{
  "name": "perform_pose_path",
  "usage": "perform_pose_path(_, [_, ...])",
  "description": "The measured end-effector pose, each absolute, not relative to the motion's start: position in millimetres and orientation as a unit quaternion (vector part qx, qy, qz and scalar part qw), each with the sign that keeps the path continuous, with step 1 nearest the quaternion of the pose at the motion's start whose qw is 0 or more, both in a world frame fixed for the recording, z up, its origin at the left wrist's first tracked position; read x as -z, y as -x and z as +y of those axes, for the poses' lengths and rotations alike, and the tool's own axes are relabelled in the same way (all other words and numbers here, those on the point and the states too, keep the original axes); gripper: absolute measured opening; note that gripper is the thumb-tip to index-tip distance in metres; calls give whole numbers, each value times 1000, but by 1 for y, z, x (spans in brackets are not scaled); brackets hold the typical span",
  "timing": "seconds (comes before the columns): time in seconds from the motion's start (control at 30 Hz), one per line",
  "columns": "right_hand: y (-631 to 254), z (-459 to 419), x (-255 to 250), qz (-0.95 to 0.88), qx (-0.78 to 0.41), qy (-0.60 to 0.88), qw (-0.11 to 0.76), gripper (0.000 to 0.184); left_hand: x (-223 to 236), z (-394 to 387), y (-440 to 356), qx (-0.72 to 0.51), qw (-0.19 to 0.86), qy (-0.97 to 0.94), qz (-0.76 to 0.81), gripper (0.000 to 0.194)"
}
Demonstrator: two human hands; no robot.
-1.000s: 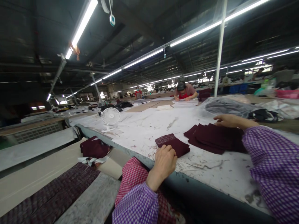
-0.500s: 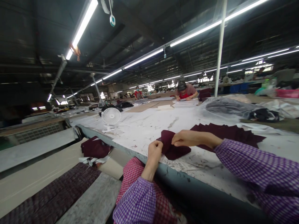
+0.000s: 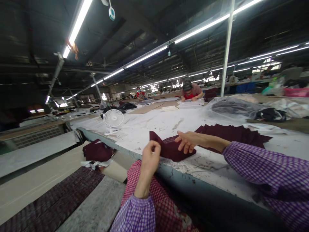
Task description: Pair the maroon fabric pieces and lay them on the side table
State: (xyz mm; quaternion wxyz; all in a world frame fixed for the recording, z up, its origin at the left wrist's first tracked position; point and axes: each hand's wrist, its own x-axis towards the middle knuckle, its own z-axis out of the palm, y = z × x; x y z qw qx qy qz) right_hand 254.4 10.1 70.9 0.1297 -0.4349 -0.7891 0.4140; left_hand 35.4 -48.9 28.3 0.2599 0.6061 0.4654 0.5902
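Long, scuffed, white-topped worktable (image 3: 145, 124) under white tube lights (image 3: 202, 29). At its near edge, a low pile of flat dark-maroon fabric pieces (image 3: 174, 152); beyond, rightward, a fanned spread of matching maroon fabric (image 3: 234, 133). Left hand (image 3: 150, 157): thumb and forefinger pinching a plain dark-maroon fabric flap (image 3: 155, 137), raised at the pile's left end. Right hand (image 3: 189, 141): fingers spread over the pile, apparently holding nothing; contact unclear. Handling, as judged: light edge grip, lower layers steadied against dragging. Appearance: flap matt, pointed at top; pile showing a grey-speckled band.
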Motion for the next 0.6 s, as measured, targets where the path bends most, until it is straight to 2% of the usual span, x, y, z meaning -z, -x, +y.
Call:
perform_pose_path(0.1, [-267, -7, -76, -718, -527, 441, 114, 82, -21, -73, -73, -447, 249, -745, 428, 11])
perform_pose_path(0.27, [-299, -22, -64, -733, -432, 507, 136, 67, -17, -111, -101, -334, 169, -847, 377, 11])
perform_pose_path(0.37, [-318, -24, -51, -767, -379, 501, 126, 75, -20, -123, -102, -310, 197, -862, 349, 11])
perform_pose_path(0.5, [-326, -30, -46, -825, -345, 431, 121, 65, -28, -115, -94, -345, 252, -827, 366, 18])
perform_pose_path(0.6, [-315, -36, -50, -845, -355, 378, 127, 66, -31, -95, -95, -398, 184, -789, 431, 24])
